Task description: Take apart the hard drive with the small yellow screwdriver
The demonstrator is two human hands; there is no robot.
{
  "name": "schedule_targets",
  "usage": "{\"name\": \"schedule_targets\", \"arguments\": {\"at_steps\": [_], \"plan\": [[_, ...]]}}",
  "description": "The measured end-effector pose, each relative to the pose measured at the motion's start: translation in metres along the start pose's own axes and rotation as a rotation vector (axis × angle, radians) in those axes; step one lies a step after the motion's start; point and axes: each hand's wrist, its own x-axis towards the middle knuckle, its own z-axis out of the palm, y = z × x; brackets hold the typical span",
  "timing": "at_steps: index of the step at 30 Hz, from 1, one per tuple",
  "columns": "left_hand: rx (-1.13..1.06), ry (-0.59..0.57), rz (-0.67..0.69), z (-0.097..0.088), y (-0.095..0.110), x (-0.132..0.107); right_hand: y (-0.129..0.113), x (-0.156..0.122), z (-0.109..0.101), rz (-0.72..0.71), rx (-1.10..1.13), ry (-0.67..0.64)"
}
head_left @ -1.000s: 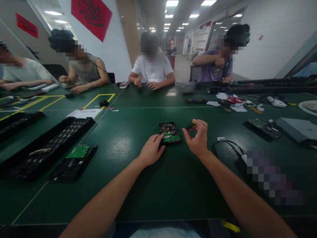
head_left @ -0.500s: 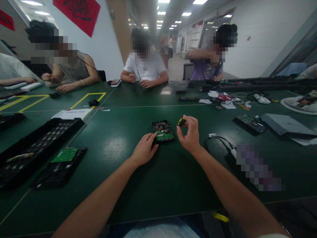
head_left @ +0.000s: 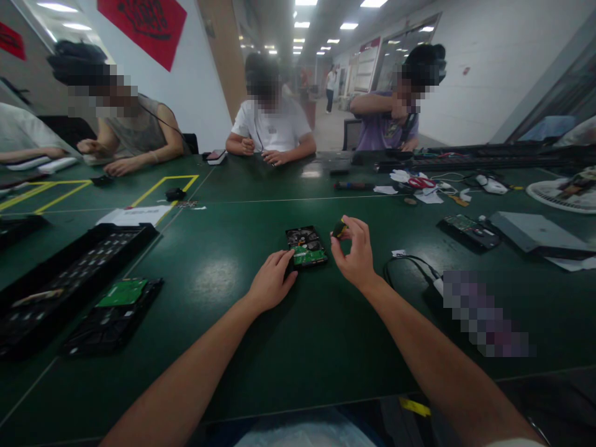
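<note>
A black hard drive (head_left: pixel 305 246) with a green circuit board on top lies on the green table (head_left: pixel 288 347) in front of me. My left hand (head_left: pixel 271 282) rests against its near left corner, fingers curled on the edge. My right hand (head_left: pixel 354 256) hovers just right of the drive, fingers pinched round a small screwdriver (head_left: pixel 339 228) with a black and yellow handle, held above the drive's right side.
Black trays (head_left: pixel 69 273) and a drive with a green board (head_left: pixel 121 293) lie at the left. A cable (head_left: pixel 412 268), another drive (head_left: pixel 465 231), a grey box (head_left: pixel 535 233) and scissors (head_left: pixel 421 182) are at the right. Several people sit along the far side.
The view shifted slightly right since a second ago. My right hand drew a little nearer the drive with the screwdriver. My left hand stayed on the drive.
</note>
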Motion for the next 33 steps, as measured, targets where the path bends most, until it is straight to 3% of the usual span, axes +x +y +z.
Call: {"name": "schedule_targets", "arguments": {"at_steps": [16, 24, 33], "plan": [[-0.016, -0.008, -0.022, -0.0053, 0.0064, 0.0006, -0.0037, -0.0005, -0.0009, 0.004, -0.009, -0.043], [-0.003, -0.022, -0.016, -0.0064, 0.0063, 0.0007, -0.0020, 0.0007, 0.0003, -0.018, -0.029, 0.023], [-0.011, -0.017, -0.012, -0.0063, 0.0063, 0.0007, -0.0032, 0.0014, -0.0007, -0.020, -0.031, 0.001]]}}
